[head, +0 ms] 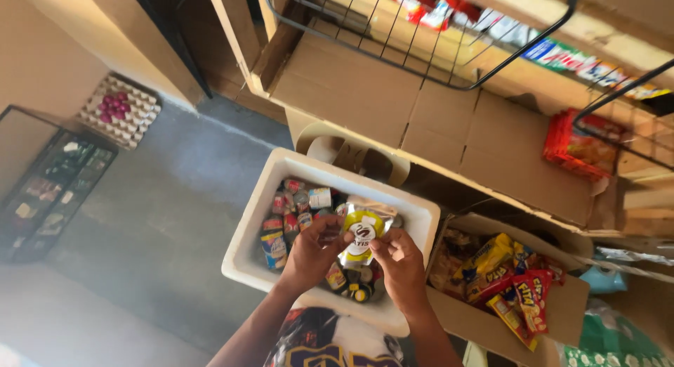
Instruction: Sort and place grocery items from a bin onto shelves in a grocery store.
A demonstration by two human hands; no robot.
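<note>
From the head camera we see both our hands over the white foam box [247,249], which we take as our landmark. Our left hand [314,252] and right hand [400,263] together pinch a small yellow and white sachet [363,235], fingers closed on its two sides, holding it just above the box's middle.

Inside the box lie many small tins and packets [295,211], packed close; how full it is beneath our hands we cannot tell. We judge the sorting to be partway: one sachet is in hand, and the rest remain in the box.

To the right of the box, touching it, stands a cardboard carton [577,291] of red and yellow snack packs [523,297]. Behind the box a cardboard-lined shelf [449,121] and a black wire basket [421,30] overhang, so lifting room is tight that way. To the left the grey floor [175,219] is open, with an egg tray [121,110] well apart.
</note>
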